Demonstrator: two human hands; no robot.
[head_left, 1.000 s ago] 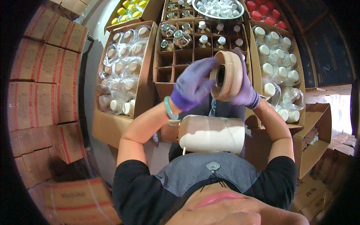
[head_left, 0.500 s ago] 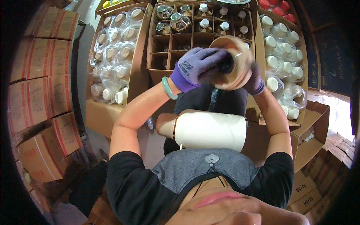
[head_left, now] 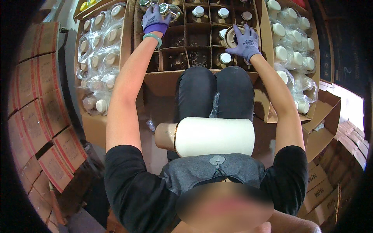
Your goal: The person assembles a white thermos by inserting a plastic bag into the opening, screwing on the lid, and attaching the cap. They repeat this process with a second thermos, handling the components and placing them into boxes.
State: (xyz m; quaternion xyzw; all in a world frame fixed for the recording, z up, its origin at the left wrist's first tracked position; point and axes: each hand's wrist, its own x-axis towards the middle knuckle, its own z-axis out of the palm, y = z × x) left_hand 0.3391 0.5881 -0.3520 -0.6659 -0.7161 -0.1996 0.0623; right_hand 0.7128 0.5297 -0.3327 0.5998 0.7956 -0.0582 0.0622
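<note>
My left hand (head_left: 155,19), in a purple-grey glove, reaches over the far left of a divided carton (head_left: 165,75). Its fingers are spread beside a shiny glass bottle (head_left: 174,13), and any contact is unclear. Over the carton's right side, my gloved right hand (head_left: 245,43) has its fingers and thumb around the edge of a beige round part (head_left: 229,38) with a dark opening. A white cylindrical flask (head_left: 215,136) with a beige end lies across my lap.
White-capped bottles (head_left: 224,58) stand in several carton cells. Cartons of plastic-wrapped, capped bottles flank it on the left (head_left: 95,60) and right (head_left: 293,58). Stacked boxes (head_left: 37,81) line the left side; an open carton (head_left: 320,120) sits at lower right.
Both hands were together on the beige part above my lap. They have separated: the left reaches forward to the glass bottles, the right has carried the beige part over the carton.
</note>
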